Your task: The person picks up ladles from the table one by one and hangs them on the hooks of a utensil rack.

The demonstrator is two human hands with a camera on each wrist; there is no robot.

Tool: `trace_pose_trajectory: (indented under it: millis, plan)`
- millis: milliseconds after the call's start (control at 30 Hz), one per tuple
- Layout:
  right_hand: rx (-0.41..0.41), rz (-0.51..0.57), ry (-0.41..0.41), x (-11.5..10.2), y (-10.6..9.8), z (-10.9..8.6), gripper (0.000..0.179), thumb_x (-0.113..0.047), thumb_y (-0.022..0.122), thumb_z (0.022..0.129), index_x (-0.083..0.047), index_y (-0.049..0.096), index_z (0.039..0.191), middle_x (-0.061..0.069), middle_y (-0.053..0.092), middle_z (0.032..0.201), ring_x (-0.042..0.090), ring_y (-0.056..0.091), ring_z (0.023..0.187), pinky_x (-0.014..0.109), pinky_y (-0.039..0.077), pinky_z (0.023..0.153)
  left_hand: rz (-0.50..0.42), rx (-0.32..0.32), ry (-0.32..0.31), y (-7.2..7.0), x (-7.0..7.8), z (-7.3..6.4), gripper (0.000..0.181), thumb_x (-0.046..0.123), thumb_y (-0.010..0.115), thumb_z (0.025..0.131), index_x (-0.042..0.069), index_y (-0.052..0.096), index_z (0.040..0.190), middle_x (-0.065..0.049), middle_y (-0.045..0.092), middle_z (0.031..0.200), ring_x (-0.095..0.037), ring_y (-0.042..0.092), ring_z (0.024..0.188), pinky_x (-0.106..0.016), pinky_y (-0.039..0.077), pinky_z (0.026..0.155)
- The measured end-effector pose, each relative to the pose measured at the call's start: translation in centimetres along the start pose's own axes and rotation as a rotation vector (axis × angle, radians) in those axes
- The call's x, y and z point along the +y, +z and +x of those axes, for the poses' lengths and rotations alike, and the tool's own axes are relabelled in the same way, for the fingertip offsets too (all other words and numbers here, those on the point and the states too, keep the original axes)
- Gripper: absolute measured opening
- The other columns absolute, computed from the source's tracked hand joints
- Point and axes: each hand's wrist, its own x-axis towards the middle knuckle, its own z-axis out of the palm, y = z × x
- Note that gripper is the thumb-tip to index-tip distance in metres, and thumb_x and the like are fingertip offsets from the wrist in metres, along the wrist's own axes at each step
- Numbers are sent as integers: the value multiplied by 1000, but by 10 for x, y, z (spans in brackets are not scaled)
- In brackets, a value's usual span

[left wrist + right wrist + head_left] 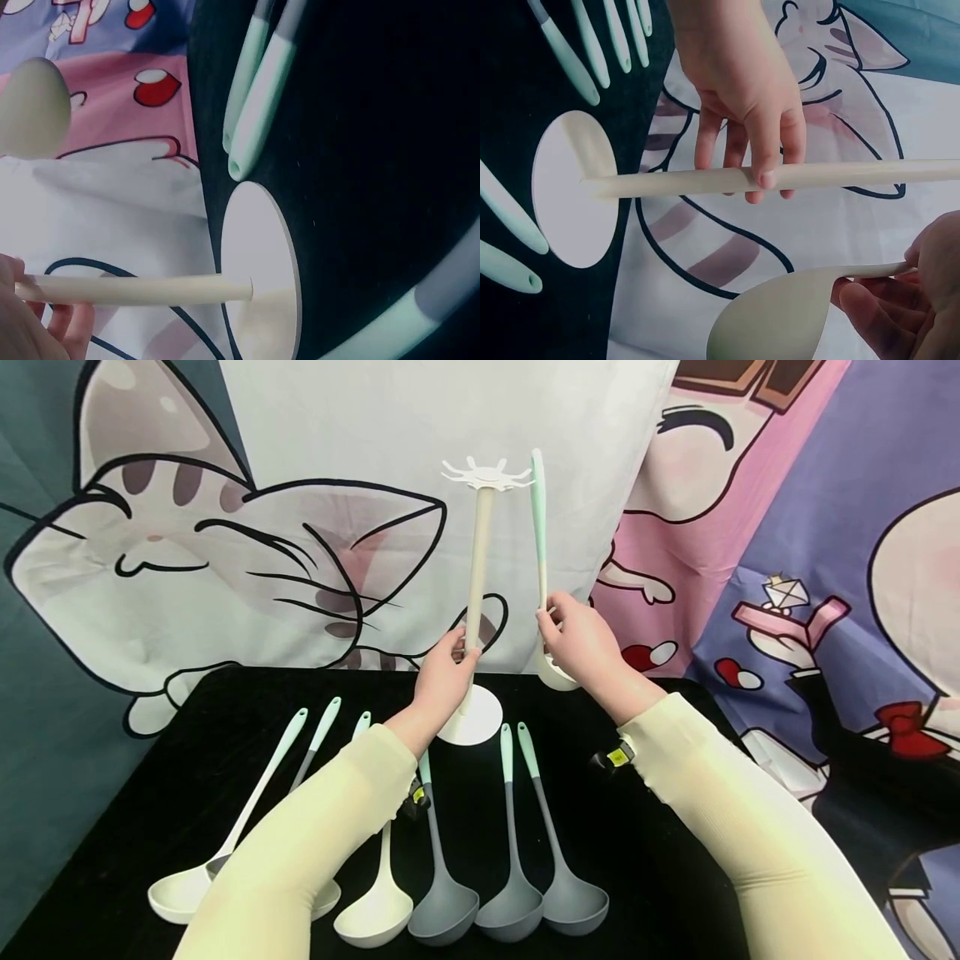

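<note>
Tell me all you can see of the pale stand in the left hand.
The stand looks like smooth plastic: a slim cream pole, a flat round whitish base and a crown of radiating prongs on top. It is near upright, leaning slightly, with its base toward the back of the black table; full base contact is unclear. The left hand holds the pole's lower part. A ladle reaches the prongs; whether they touch, I can't tell.

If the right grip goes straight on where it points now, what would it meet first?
Probably the cream post, up and left of the right grip in the head view; depth is unclear, so possibly the backdrop cloth instead.
</note>
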Motion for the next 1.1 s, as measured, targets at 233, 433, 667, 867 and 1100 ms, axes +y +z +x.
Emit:
trace_pose_trajectory:
  millis: [233, 433, 667, 867, 1100]
  plan:
    - [8, -51, -9, 0, 2, 2, 21, -31, 49, 104, -12, 58, 107, 3, 71, 91, 15, 66, 63, 36, 48, 70, 106, -9, 23, -2, -2, 3, 36, 37, 60, 99, 25, 58, 134, 2, 67, 119, -16, 63, 109, -42, 52, 89]
    - [25, -125, -27, 4, 7, 2, 19, -29, 52, 103, -12, 59, 107, 4, 72, 98, 26, 66, 84, 43, 49, 75, 185, -35, 56, -2, -5, 5, 32, 39, 56, 101, 25, 58, 130, 1, 67, 119, -18, 63, 106, -43, 52, 87]
    - [13, -111, -16, 5, 17, 3, 18, -30, 50, 104, -14, 59, 107, 4, 72, 98, 24, 66, 82, 42, 50, 73, 231, -60, 109, -2, -9, 7, 32, 34, 53, 104, 17, 56, 130, -4, 64, 119, -21, 63, 105, -45, 53, 86]
    - [-41, -5, 7, -2, 26, 6, 20, -31, 49, 105, -13, 56, 108, 5, 72, 96, 15, 67, 70, 36, 49, 65, 276, -57, 98, 0, -9, 7, 31, 32, 51, 104, 19, 54, 132, -4, 62, 123, -22, 63, 109, -45, 53, 86]
    - [-60, 31, 34, -9, 37, 11, 21, -32, 48, 105, -12, 55, 109, 3, 71, 100, 13, 70, 72, 33, 51, 62, 266, -55, 103, -2, -8, 5, 31, 31, 53, 104, 18, 55, 132, -5, 62, 122, -21, 62, 109, -44, 52, 88]
